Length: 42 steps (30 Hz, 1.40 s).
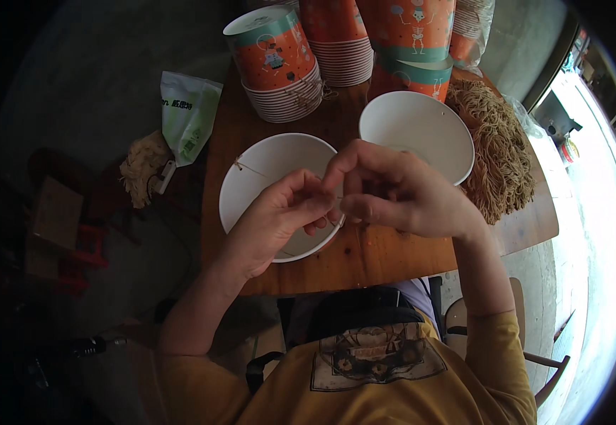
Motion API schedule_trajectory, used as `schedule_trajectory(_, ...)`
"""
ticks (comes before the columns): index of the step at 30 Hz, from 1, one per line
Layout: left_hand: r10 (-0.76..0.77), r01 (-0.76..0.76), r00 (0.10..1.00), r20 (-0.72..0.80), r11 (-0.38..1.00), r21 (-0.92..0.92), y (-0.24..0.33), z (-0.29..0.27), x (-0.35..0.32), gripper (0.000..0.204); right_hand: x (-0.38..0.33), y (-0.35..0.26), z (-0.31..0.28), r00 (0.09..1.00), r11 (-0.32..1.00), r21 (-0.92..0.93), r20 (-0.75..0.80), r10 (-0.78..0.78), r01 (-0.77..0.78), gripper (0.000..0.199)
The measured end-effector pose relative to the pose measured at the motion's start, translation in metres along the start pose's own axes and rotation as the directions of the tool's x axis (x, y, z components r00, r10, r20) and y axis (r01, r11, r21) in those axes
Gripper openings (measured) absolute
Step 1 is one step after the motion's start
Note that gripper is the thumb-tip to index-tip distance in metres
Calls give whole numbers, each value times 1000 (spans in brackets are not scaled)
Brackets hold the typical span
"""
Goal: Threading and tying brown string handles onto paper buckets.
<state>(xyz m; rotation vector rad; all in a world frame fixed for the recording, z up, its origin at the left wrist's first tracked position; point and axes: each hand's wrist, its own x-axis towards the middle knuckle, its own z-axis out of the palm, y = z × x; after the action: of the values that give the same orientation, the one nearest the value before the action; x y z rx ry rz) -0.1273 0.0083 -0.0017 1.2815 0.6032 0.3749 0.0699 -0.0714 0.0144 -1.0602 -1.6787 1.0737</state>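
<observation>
A paper bucket with a white inside (251,159) lies tipped toward me at the table's near edge. Thin brown cord (239,165) is knotted at its left rim and runs across the opening behind my left hand. Over the bucket's right rim, my left hand (283,212) and my right hand (407,195) meet, each with thumb and fingers pinched together. A short bit of cord shows at the rim just below the fingertips; most of what they pinch is hidden. Behind my right hand rests a second white-lined bucket (411,117).
Stacked orange and green paper buckets (280,60) fill the table's far side, with more tall stacks (411,35) beside them. A thick bundle of brown cords (492,156) lies at right. Left of the wooden table (386,255) are a white-green bag (189,113) and pale cord (141,166).
</observation>
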Motion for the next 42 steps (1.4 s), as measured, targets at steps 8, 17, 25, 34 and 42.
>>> schedule_trajectory(8,2,-14,993,116,995,101,-8,-3,7,12,41,-7,-3,979,962,-226,166,-115,151,14)
schedule_trajectory(17,-134,143,972,192,989,-35,2,-2,1,17,38,20,-1,976,890,-414,-10,-216,192,17)
schedule_trajectory(25,-130,135,983,128,990,-36,0,-2,3,14,-15,15,27,858,712,-702,-346,-379,32,17)
schedule_trajectory(34,-132,128,984,117,991,39,6,7,6,13,-41,31,51,853,898,-434,-494,-168,-75,19)
schedule_trajectory(42,-199,201,976,93,979,-12,6,9,7,12,-35,28,66,800,760,-650,-461,-384,-10,17)
